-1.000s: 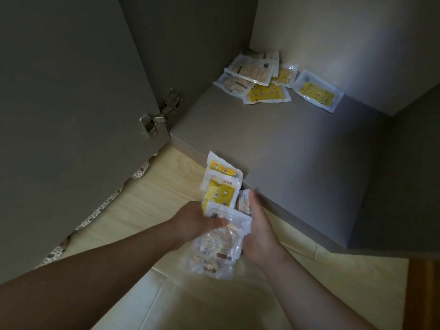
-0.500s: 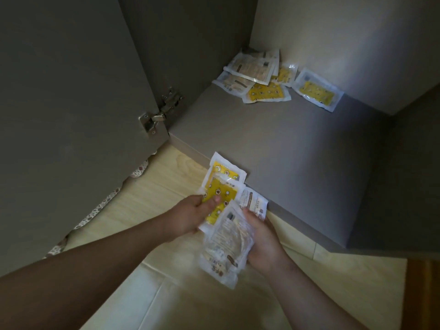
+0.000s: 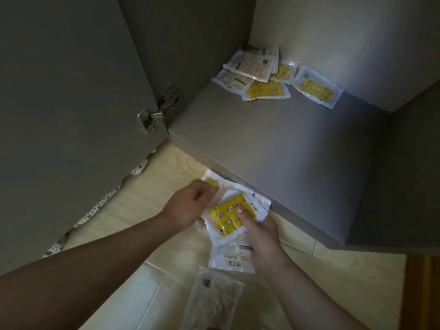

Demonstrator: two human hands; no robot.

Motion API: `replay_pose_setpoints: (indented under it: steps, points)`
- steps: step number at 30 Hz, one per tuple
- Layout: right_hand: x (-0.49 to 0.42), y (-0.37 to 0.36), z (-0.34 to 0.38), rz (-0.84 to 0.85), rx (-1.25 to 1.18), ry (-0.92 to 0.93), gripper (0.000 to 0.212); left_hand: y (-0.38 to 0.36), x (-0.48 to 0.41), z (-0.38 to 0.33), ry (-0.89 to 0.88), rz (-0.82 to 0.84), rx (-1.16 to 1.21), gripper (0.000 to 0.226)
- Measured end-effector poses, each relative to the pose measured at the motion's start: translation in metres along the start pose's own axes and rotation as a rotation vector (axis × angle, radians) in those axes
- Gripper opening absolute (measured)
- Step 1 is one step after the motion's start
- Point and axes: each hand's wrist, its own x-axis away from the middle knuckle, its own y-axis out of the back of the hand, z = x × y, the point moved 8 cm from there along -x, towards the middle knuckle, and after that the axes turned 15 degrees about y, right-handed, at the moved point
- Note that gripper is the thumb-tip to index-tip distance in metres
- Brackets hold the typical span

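Note:
My right hand [image 3: 260, 232] grips a stack of sealed packets just in front of the cabinet shelf edge, its thumb pressing on the top yellow packet [image 3: 227, 216]. A white printed packet [image 3: 232, 257] hangs below that stack. My left hand [image 3: 190, 206] pinches another yellow-and-white packet [image 3: 212, 183] at the stack's upper left. One clear packet [image 3: 215, 301] is below my hands, over the floor; whether it lies there or is falling I cannot tell. Several more packets [image 3: 266, 88] lie heaped in the shelf's back corner.
The grey shelf [image 3: 285, 148] is bare between its front edge and the heap. The open cabinet door [image 3: 71, 115] with its metal hinge [image 3: 152, 115] stands at the left. Light wood-look floor [image 3: 133, 206] lies below. A patterned cloth edge [image 3: 100, 206] shows under the door.
The clear packet has left my hands and now sits lower, over the floor. A yellow packet has come to the top under my right thumb. My left hand has moved up to the stack's upper left.

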Motion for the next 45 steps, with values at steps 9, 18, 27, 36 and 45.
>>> replay_pose_setpoints:
  steps: [9,18,27,36,45]
  points:
    - [0.005,0.025,0.004,-0.069,0.189,0.060,0.022,-0.019,-0.018,0.003,0.142,-0.260,-0.713,0.071]
    - [0.012,0.034,0.005,0.069,0.137,-0.069,0.013,0.004,0.007,0.023,0.034,0.041,-0.279,0.025]
    - [0.051,0.014,-0.006,0.690,0.693,-0.116,0.039,-0.032,0.060,0.095,-0.018,0.212,-0.600,0.059]
    - [0.066,-0.002,-0.013,0.683,1.390,0.044,0.048,-0.040,0.076,0.104,0.056,0.045,-0.593,0.058]
    - [0.076,-0.008,-0.017,0.642,1.353,0.092,0.044,-0.029,0.074,0.117,0.283,0.013,-0.280,0.044]
